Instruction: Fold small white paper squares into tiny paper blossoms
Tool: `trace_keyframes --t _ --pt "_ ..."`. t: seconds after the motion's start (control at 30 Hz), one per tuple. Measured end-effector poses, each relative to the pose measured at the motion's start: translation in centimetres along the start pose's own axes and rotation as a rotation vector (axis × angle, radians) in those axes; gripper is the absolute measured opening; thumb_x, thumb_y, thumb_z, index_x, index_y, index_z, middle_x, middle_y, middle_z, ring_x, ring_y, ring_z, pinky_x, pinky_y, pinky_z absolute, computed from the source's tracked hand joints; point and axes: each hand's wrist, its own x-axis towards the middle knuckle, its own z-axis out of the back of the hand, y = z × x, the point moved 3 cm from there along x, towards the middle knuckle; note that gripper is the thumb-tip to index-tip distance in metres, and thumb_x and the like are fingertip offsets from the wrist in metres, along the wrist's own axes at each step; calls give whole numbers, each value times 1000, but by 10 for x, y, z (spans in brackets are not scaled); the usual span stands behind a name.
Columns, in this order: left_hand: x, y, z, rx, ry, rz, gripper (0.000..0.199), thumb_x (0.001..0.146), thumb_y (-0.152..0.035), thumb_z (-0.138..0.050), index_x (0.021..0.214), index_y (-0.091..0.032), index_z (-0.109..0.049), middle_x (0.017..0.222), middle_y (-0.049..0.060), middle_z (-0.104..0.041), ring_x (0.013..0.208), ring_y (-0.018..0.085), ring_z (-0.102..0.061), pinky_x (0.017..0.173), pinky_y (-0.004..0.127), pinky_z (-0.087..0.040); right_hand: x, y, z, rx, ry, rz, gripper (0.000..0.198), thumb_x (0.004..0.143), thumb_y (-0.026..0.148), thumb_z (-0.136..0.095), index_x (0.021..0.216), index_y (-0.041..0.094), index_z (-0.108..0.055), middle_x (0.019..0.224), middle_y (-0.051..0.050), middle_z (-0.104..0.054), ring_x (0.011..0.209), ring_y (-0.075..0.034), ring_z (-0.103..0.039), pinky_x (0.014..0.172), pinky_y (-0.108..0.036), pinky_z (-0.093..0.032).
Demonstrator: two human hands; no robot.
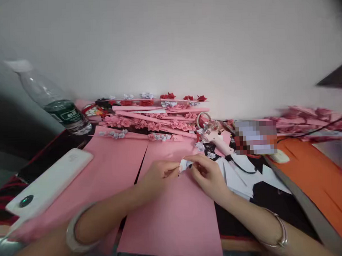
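One small white paper piece (185,164) bridges the left fingers (170,166) and right fingers (199,160), pinched by both, over the pink sheet (175,222).

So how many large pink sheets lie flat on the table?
2. The left sheet lies left of the dark gap; the right sheet lies right of it, beneath the left hand. More could be hidden underneath.

The pink sheet (175,226) has room in front; left grip (156,178) blocks beyond.
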Motion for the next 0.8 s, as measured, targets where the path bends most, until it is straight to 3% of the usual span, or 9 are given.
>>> trace_keyframes --t 0.23,0.57,0.8 --pt "-1 -3 -1 -65 -34 -9 25 83 -28 -47 73 -13 -65 60 -1 -52 59 12 -47 54 22 -36 0 1 5 16 -104 11 24 80 8 -48 93 21 -63 86 -4 -54 70 -13 -51 56 -25 -38" --pt "1 5 -8 -402 30 227 25 79 -35 -56 91 -17 -70 76 2 -66 76 15 -61 72 28 -50 0 3 3 9 -62 87 24 80 7 -51 94 21 -64 93 -5 -53 81 -14 -54 61 -25 -43" --pt "1 5 -6 -575 2 328 28 77 -38 -60 93 -17 -69 83 5 -69 80 16 -65 72 27 -53 -1 4 5 -40 -72 159 22 80 7 -50 93 20 -62 97 -7 -57 87 -16 -57 70 -29 -48"
